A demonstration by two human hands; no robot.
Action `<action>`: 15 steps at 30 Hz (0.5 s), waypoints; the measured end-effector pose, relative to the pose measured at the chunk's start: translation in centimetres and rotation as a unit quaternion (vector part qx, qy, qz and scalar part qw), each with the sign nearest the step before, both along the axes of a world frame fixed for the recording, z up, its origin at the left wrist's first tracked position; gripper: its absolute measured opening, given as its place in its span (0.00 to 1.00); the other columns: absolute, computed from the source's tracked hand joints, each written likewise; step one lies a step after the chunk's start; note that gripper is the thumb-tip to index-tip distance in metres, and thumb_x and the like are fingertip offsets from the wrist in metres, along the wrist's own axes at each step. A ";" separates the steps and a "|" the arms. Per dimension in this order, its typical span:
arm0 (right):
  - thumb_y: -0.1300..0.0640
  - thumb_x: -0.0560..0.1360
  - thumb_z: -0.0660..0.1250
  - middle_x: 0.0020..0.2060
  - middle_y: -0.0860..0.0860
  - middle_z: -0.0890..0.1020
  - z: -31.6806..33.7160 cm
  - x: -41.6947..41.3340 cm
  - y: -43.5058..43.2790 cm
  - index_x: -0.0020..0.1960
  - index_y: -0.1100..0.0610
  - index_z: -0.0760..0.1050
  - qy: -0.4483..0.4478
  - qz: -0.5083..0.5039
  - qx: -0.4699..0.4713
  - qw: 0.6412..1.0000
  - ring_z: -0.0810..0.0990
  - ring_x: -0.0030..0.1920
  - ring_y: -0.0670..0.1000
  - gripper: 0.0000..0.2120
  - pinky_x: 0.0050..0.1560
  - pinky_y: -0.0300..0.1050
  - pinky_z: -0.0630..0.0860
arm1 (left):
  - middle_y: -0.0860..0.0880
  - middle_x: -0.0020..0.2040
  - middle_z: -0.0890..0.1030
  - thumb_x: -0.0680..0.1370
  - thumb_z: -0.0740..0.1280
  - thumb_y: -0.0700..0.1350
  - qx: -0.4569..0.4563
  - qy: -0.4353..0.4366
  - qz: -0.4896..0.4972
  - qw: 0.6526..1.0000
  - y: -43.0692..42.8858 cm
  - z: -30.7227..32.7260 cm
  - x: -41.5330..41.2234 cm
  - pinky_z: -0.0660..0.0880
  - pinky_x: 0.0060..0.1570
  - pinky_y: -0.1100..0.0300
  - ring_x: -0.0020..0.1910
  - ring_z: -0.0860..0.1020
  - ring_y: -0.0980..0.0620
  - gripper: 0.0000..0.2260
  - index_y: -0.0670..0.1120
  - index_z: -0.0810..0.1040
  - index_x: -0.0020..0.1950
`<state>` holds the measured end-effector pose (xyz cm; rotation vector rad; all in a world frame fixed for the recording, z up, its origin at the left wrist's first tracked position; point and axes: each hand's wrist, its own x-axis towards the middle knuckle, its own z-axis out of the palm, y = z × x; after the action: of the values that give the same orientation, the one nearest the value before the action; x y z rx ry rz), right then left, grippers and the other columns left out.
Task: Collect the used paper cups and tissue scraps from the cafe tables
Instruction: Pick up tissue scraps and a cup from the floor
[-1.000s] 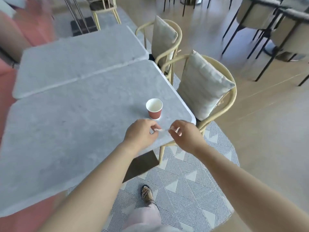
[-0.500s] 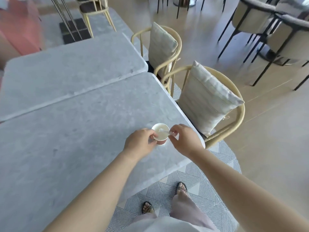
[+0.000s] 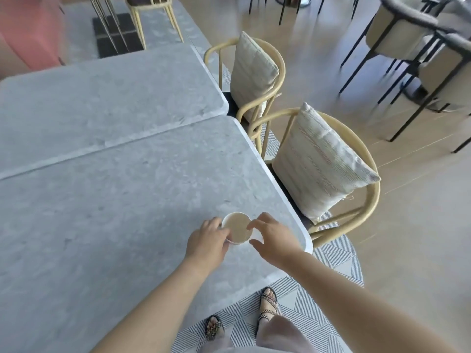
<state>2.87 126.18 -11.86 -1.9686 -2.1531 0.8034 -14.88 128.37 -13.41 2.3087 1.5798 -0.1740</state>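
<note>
Paper cup [image 3: 235,231] is seen from almost straight above now, so only the white rim and beige inside show. It stands on the grey stone table [image 3: 127,200], close to the near right corner. A second ago it stood free just past the hands while a thin tissue scrap was pinched between them, and half a second ago that scrap was held over the rim. Now the scrap can't be made out tbh, and whether it's inside the cup can't be told. The cup is gripped on its left side by the left hand [image 3: 207,242], fingers curled round the wall. The right hand [image 3: 274,236] is held loose on the cup's right, fingers spread, index tip touching the rim. A wooden chair [image 3: 370,207] with a striped cushion [image 3: 318,169] is tucked in right of the table.
</note>
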 end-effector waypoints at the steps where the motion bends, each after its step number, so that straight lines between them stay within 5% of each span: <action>1: 0.54 0.73 0.66 0.55 0.49 0.72 -0.1 0.0 0.0 0.59 0.51 0.73 0.006 -0.001 -0.001 1.000 0.77 0.45 0.53 0.14 0.43 0.47 0.75 | 0.52 0.58 0.71 0.77 0.61 0.51 0.001 -0.009 0.004 1.000 0.1 0.0 -0.1 0.71 0.45 0.55 0.58 0.69 0.49 0.08 0.51 0.75 0.53; 15: 0.50 0.72 0.68 0.53 0.43 0.75 1.8 -2.8 -1.0 0.52 0.45 0.76 0.069 -0.058 0.086 0.992 0.77 0.45 0.47 0.09 0.42 0.47 0.77 | 0.54 0.64 0.70 0.74 0.67 0.51 0.075 -0.215 0.028 0.973 0.3 3.2 -3.6 0.74 0.47 0.58 0.60 0.72 0.52 0.07 0.51 0.77 0.49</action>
<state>0.12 125.15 -10.04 -1.8746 -1.9415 0.6880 -18.48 128.66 -10.22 2.2085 1.4682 0.4454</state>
